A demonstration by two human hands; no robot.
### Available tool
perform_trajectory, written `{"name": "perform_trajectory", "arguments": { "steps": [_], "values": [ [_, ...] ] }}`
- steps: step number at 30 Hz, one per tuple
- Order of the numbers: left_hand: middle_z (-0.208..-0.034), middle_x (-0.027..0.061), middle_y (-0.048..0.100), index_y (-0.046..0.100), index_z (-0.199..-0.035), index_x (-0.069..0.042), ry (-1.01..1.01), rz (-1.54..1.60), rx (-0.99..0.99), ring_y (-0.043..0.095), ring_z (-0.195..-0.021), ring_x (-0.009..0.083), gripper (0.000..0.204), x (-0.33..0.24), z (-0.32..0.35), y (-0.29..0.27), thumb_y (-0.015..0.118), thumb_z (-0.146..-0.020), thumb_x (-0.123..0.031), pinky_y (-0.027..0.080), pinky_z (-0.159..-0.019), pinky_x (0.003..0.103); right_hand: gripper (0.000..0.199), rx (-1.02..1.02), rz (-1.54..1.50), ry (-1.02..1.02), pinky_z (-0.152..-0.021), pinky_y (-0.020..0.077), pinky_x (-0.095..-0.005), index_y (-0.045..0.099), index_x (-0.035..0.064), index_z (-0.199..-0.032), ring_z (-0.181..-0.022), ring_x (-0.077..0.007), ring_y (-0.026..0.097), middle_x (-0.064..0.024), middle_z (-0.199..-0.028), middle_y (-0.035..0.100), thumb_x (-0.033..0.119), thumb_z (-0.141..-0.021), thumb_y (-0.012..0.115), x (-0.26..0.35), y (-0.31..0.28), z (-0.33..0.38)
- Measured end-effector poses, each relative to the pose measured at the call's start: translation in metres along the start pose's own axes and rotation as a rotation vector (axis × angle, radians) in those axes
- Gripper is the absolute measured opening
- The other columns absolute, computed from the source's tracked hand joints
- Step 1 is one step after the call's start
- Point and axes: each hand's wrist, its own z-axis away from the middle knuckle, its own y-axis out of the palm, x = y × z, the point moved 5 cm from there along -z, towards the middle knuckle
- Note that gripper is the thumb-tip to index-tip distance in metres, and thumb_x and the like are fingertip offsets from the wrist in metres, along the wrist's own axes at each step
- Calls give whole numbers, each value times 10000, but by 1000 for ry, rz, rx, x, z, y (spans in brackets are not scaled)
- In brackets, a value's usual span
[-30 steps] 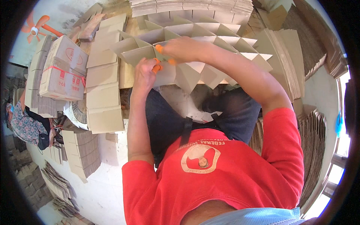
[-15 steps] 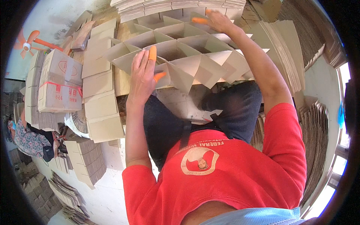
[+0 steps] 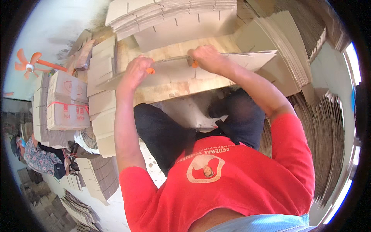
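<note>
A cardboard divider (image 3: 174, 73), folded flat into a long narrow bundle, stands on edge over the wooden table (image 3: 166, 91) in front of me. My left hand (image 3: 135, 72) is closed on its upper edge toward the left end. Farther right, my right hand (image 3: 208, 58) grips the same upper edge. Orange covers show on fingers of both hands. The thin layers lie pressed together, and their right end reaches out past my right forearm.
Slotted cardboard sheets (image 3: 174, 13) are stacked at the table's far side. More sheets (image 3: 284, 50) lean at the right. Overlapping cardboard pieces (image 3: 102, 100) line the left side, beside a taped carton (image 3: 67, 106) and an orange fan (image 3: 29, 65). Another person (image 3: 42, 158) is at far left.
The divider was spread open as a grid of cells; now it is collapsed flat. My left hand moved slightly left, and my right hand came nearer and leftward, both now gripping its edge.
</note>
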Motion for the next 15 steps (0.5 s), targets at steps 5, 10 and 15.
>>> {"name": "perform_trajectory", "arguments": {
  "steps": [5,10,15],
  "values": [
    [-849,93,663,649,-923,-17,-23,-77,-662,607,-795,260,238,-45,68,-90,748,-711,-64,487,-680,367,358,-689,332,-221,-945,417,-484,629,72,-1093,-1079,-304,591,-149,-1103,630,62,-736,658,69,-107,39],
    [-953,128,648,638,-998,8,-417,-506,-831,590,-807,303,265,-33,150,-130,723,-757,-63,487,-694,387,474,-876,405,-254,-1097,292,-493,622,101,-1189,-1257,-249,496,-78,-1267,570,96,-721,690,59,-127,82],
    [-1039,157,604,603,-1009,33,-664,-646,-593,563,-906,346,244,29,164,-72,597,-765,22,486,-752,414,436,-607,535,101,-1105,262,-493,597,69,-1208,-1270,-267,462,-113,-1279,535,42,-773,612,-15,-83,134]
  ]
}}
